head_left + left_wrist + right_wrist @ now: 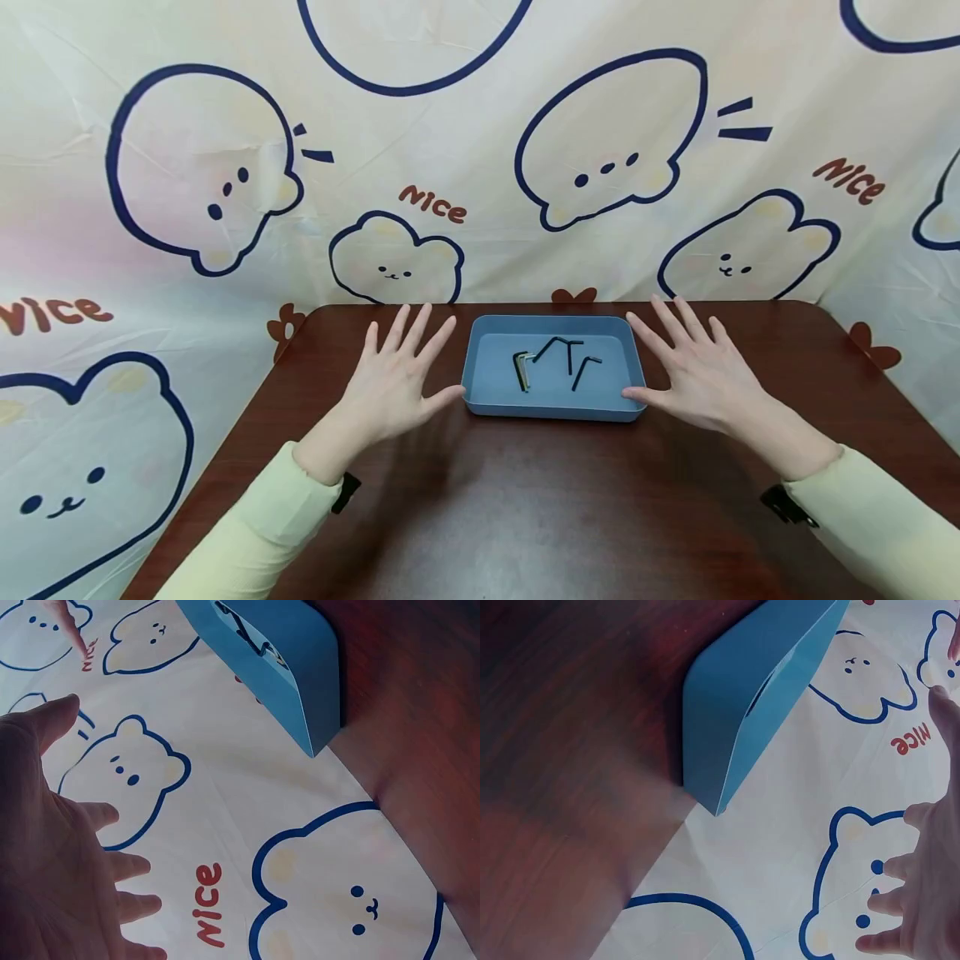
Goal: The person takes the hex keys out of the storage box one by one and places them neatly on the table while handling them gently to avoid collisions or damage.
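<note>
A shallow blue tray [555, 412] sits on the table with several L-shaped hex keys in it. A black hex key [580, 375] lies toward the tray's right, and another black one [570, 360] lies near the middle. At the left, a dark hex key [517, 372] lies against a pale metallic one [524, 377]. My left hand [393, 387] is spread beside the tray's left side, holding nothing. Mirroring it, my right hand [705, 379] spreads its fingers by the right side, also holding nothing. Each thumb overlaps the tray's edge in the head view; whether they touch I cannot tell.
The dark brown wooden table [517, 508] extends in front of the tray and to both sides. Behind it hangs a pale cloth [495, 167] printed with bear faces, which also covers the left and right sides.
</note>
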### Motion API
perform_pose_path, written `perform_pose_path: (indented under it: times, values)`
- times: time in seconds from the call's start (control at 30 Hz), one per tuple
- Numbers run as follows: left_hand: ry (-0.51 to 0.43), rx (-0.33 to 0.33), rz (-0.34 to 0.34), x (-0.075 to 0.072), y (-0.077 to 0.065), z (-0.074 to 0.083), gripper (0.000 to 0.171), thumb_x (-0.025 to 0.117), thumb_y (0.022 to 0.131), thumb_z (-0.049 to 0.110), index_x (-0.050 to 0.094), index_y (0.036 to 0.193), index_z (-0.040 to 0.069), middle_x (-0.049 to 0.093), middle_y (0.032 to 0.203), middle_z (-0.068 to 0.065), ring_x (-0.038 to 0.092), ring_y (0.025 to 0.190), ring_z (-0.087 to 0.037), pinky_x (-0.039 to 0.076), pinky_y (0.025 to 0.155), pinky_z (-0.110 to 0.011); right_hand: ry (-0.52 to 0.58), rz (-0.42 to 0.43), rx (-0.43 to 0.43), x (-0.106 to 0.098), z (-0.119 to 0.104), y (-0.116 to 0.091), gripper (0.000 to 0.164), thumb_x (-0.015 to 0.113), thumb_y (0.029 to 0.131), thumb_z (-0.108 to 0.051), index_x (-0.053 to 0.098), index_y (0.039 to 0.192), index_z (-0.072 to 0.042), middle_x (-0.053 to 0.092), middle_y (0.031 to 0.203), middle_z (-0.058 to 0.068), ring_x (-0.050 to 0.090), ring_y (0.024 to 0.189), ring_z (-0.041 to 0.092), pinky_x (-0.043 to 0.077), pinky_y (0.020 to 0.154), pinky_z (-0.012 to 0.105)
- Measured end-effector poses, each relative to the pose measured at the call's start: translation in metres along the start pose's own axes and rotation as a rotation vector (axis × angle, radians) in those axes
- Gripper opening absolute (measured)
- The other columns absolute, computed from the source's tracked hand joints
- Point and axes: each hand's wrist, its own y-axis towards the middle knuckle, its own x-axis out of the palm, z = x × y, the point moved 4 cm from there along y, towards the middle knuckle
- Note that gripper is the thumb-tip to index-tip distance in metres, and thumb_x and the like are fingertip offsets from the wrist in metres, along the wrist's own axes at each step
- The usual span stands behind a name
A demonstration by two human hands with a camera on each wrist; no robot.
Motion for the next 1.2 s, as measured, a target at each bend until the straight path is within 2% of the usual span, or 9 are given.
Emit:
perform_pose_path:
  times: [0.4,0.67,0.97,1.1,1.2]
  values:
    - [0.005,0.000,-0.006,-0.002,0.011,-0.002,0.089,0.049,0.088,0.069,0.014,0.157,0.026,0.009,0.162,-0.012,0.007,0.145,-0.038,0.010,0.108,-0.066,-0.035,-0.014,-0.015,-0.004,-0.004,0.017,0.099,0.060,0.079,-0.070,0.026,0.155,-0.016,0.015,0.158,0.021,0.014,0.141,0.046,0.018,0.104,0.069]
    - [-0.044,-0.028,-0.033,0.007,0.021,-0.007,0.088,0.048,0.088,0.069,0.013,0.157,0.027,0.009,0.162,-0.011,0.005,0.146,-0.037,0.008,0.108,-0.066,-0.022,-0.039,-0.014,0.002,-0.004,0.028,0.097,0.061,0.080,-0.068,0.026,0.155,-0.018,0.013,0.159,0.019,0.013,0.142,0.044,0.018,0.105,0.069]
    - [-0.245,-0.081,-0.084,0.026,0.031,-0.022,0.084,0.045,0.091,0.068,0.010,0.157,0.030,0.003,0.162,-0.007,0.002,0.147,-0.033,0.006,0.110,-0.064,0.013,-0.053,-0.026,0.012,-0.004,0.042,0.096,0.057,0.082,-0.071,0.026,0.155,-0.018,0.011,0.160,0.019,0.011,0.143,0.044,0.017,0.109,0.061]
    - [-0.360,-0.100,-0.092,0.037,0.039,-0.029,0.083,0.050,0.092,0.063,0.013,0.157,0.028,0.008,0.162,-0.007,0.008,0.146,-0.032,0.009,0.110,-0.063,0.013,-0.038,-0.033,0.013,-0.004,0.047,0.095,0.058,0.082,-0.070,0.027,0.155,-0.017,0.013,0.159,0.019,0.014,0.142,0.044,0.018,0.110,0.060]
    - [-0.472,-0.121,-0.100,0.048,0.044,-0.036,0.083,0.054,0.091,0.060,0.015,0.157,0.028,0.014,0.161,-0.006,0.015,0.145,-0.030,0.016,0.110,-0.061,0.009,-0.029,-0.043,0.013,-0.004,0.050,0.095,0.059,0.082,-0.069,0.028,0.154,-0.016,0.015,0.159,0.019,0.016,0.141,0.044,0.020,0.109,0.060]
